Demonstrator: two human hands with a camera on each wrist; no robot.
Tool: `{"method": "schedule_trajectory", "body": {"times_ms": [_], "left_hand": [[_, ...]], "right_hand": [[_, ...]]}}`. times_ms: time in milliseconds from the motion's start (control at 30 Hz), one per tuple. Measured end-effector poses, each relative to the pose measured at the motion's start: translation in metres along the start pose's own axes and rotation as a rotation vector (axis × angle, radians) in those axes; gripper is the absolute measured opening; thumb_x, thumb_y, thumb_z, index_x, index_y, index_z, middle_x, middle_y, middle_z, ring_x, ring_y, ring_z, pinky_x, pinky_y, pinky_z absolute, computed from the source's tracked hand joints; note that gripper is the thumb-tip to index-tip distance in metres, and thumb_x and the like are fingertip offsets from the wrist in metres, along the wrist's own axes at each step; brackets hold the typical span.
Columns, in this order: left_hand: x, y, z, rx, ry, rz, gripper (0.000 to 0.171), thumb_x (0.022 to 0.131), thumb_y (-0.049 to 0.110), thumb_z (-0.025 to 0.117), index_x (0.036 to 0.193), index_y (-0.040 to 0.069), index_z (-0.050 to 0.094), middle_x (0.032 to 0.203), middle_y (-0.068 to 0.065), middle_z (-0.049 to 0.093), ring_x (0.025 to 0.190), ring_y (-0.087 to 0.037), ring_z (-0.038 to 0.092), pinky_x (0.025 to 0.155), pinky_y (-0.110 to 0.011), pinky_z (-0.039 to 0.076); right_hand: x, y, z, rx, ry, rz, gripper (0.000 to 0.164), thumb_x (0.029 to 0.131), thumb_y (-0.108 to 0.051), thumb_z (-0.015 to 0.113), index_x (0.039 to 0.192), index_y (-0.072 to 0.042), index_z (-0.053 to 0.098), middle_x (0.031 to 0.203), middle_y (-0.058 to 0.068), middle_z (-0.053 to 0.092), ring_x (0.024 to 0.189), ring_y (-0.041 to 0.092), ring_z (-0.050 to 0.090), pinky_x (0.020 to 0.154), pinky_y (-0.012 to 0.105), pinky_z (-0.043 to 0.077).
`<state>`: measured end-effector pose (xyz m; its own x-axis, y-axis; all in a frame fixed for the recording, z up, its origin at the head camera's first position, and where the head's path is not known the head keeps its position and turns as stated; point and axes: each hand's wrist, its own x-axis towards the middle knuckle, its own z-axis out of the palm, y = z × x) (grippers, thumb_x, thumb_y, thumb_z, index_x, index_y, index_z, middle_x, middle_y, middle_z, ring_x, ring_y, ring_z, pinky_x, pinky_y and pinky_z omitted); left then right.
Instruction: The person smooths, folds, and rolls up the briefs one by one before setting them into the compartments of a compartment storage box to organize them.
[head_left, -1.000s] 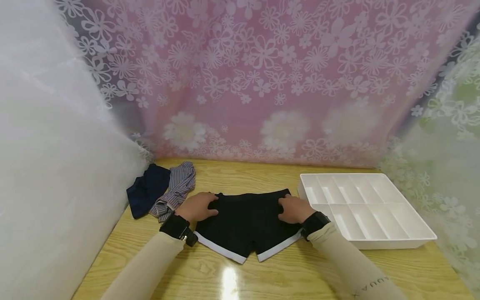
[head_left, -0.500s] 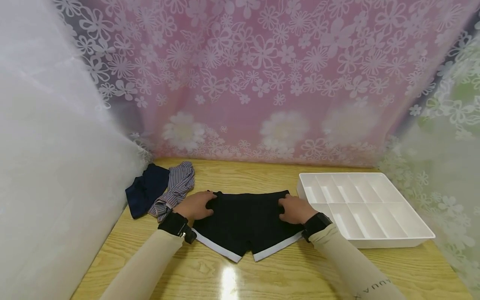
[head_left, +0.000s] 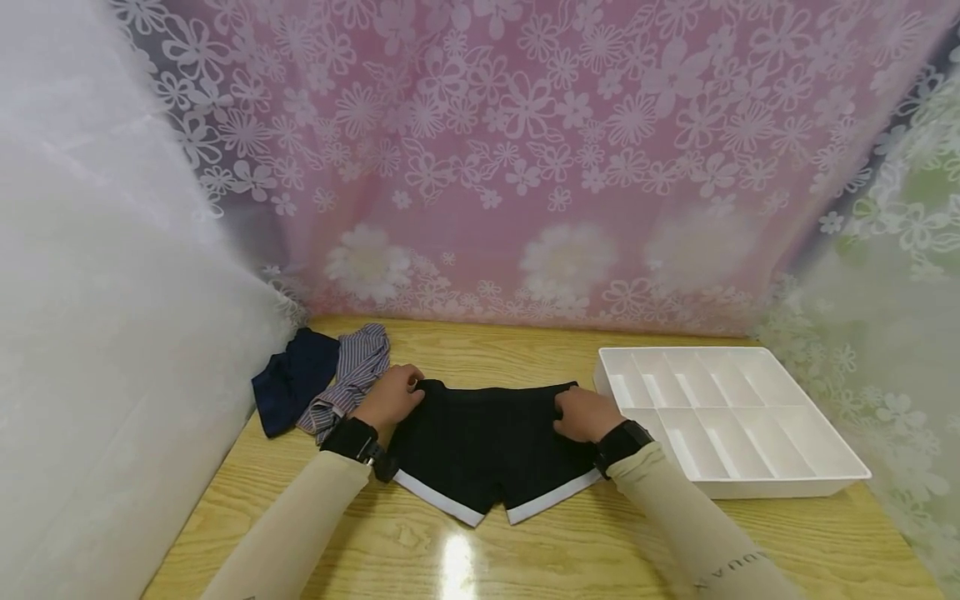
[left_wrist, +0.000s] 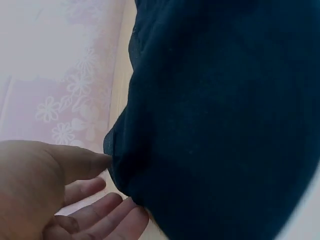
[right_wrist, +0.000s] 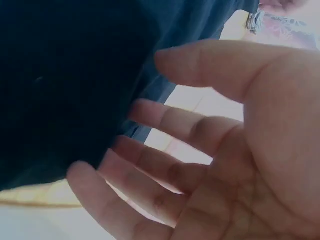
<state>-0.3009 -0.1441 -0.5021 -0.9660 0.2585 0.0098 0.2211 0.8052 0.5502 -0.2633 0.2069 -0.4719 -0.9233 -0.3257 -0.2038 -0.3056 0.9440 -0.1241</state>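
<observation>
Black shorts [head_left: 491, 442] with white hem bands are spread on the table, waistband toward the back. My left hand [head_left: 392, 396] is at their left waist corner. In the left wrist view its thumb [left_wrist: 90, 164] touches the cloth edge, with the loosely bent fingers [left_wrist: 131, 220] just below, apart from the thumb. At the shorts' right side is my right hand [head_left: 587, 414]. Its thumb [right_wrist: 175, 65] rests against the cloth in the right wrist view, and the spread fingers [right_wrist: 150, 172] meet the side edge. Some fingertips there are partly hidden by cloth.
A white compartment tray [head_left: 817, 479] stands on the right, close to my right hand. Navy cloth [head_left: 296, 379] and striped cloth [head_left: 360, 367] lie at the back left. Floral curtain [head_left: 480, 208] hangs behind the wooden table [head_left: 405, 558].
My left hand has moved from on top of the shorts up and left to the waist corner. The right hand's fingers have drawn in slightly. The shorts have barely shifted.
</observation>
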Motion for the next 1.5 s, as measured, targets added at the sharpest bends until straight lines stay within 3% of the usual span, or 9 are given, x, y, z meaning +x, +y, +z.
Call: {"method": "schedule_trajectory", "body": {"times_ms": [167, 333, 467, 600, 867, 1067, 1200, 1400, 1500], "left_hand": [[0.006, 0.000, -0.001, -0.061, 0.031, -0.145, 0.038, 0.102, 0.030, 0.067, 0.125, 0.000, 0.066, 0.113, -0.016, 0.071, 0.097, -0.031, 0.068, 0.086, -0.047, 0.056], [0.010, 0.000, -0.003, -0.088, 0.024, -0.231, 0.031, 0.097, 0.029, 0.073, 0.110, 0.000, 0.073, 0.098, -0.012, 0.071, 0.084, -0.025, 0.066, 0.075, -0.040, 0.056], [0.014, -0.005, -0.003, -0.131, 0.012, -0.250, 0.015, 0.095, 0.017, 0.076, 0.094, 0.002, 0.077, 0.085, -0.007, 0.069, 0.075, -0.021, 0.062, 0.064, -0.033, 0.051], [0.018, -0.011, -0.002, -0.140, -0.005, -0.256, 0.014, 0.093, 0.013, 0.076, 0.084, 0.003, 0.077, 0.078, -0.005, 0.066, 0.071, -0.020, 0.059, 0.062, -0.031, 0.047], [0.020, -0.017, -0.003, -0.101, -0.044, -0.243, 0.020, 0.093, 0.016, 0.077, 0.076, 0.006, 0.075, 0.073, -0.003, 0.065, 0.069, -0.020, 0.059, 0.062, -0.032, 0.046], [0.021, -0.016, -0.009, -0.057, -0.102, -0.196, 0.019, 0.095, 0.017, 0.074, 0.079, 0.007, 0.076, 0.082, -0.005, 0.070, 0.076, -0.022, 0.064, 0.070, -0.036, 0.052], [0.023, -0.021, -0.010, -0.070, -0.142, -0.207, 0.015, 0.097, 0.018, 0.073, 0.087, 0.007, 0.077, 0.093, -0.006, 0.071, 0.083, -0.022, 0.064, 0.075, -0.036, 0.052], [0.025, -0.026, -0.013, -0.127, -0.177, -0.213, 0.013, 0.097, 0.018, 0.073, 0.093, 0.006, 0.076, 0.094, -0.007, 0.070, 0.083, -0.022, 0.063, 0.074, -0.035, 0.052], [0.026, -0.027, -0.014, -0.156, -0.186, -0.211, 0.014, 0.098, 0.017, 0.071, 0.088, 0.007, 0.075, 0.089, -0.004, 0.069, 0.080, -0.019, 0.062, 0.072, -0.032, 0.050]], "right_hand": [[0.003, -0.019, 0.002, 0.009, 0.109, -0.008, 0.014, 0.095, -0.019, 0.072, 0.087, -0.009, 0.067, 0.082, 0.006, 0.062, 0.069, 0.020, 0.055, 0.066, 0.039, 0.048], [0.003, -0.063, 0.005, 0.089, 0.227, -0.135, 0.020, 0.095, -0.016, 0.072, 0.078, -0.015, 0.062, 0.075, 0.000, 0.055, 0.064, 0.015, 0.049, 0.060, 0.035, 0.043], [0.000, -0.106, 0.010, 0.083, 0.261, -0.291, 0.023, 0.096, -0.016, 0.071, 0.075, -0.018, 0.062, 0.071, -0.004, 0.052, 0.063, 0.011, 0.047, 0.058, 0.029, 0.041], [-0.005, -0.149, 0.018, 0.016, 0.269, -0.424, 0.022, 0.096, -0.018, 0.071, 0.075, -0.019, 0.065, 0.071, -0.006, 0.052, 0.061, 0.007, 0.047, 0.055, 0.023, 0.040], [0.000, -0.214, 0.044, -0.119, 0.249, -0.531, 0.014, 0.098, -0.030, 0.072, 0.090, -0.019, 0.075, 0.079, -0.006, 0.062, 0.067, 0.005, 0.058, 0.057, 0.021, 0.047], [0.007, -0.233, 0.062, -0.205, 0.321, -0.523, 0.020, 0.099, -0.037, 0.070, 0.098, -0.019, 0.078, 0.083, -0.004, 0.064, 0.063, 0.009, 0.059, 0.055, 0.025, 0.051], [0.010, -0.236, 0.067, -0.209, 0.341, -0.533, 0.018, 0.101, -0.037, 0.068, 0.106, -0.022, 0.077, 0.083, -0.003, 0.066, 0.061, 0.009, 0.059, 0.052, 0.026, 0.049], [0.007, -0.243, 0.066, -0.270, 0.366, -0.528, 0.014, 0.102, -0.032, 0.067, 0.099, -0.024, 0.078, 0.083, -0.003, 0.066, 0.058, 0.009, 0.059, 0.049, 0.025, 0.049], [0.005, -0.244, 0.064, -0.301, 0.367, -0.504, 0.011, 0.101, -0.028, 0.068, 0.097, -0.024, 0.078, 0.083, -0.003, 0.065, 0.056, 0.009, 0.059, 0.048, 0.025, 0.049]]}}
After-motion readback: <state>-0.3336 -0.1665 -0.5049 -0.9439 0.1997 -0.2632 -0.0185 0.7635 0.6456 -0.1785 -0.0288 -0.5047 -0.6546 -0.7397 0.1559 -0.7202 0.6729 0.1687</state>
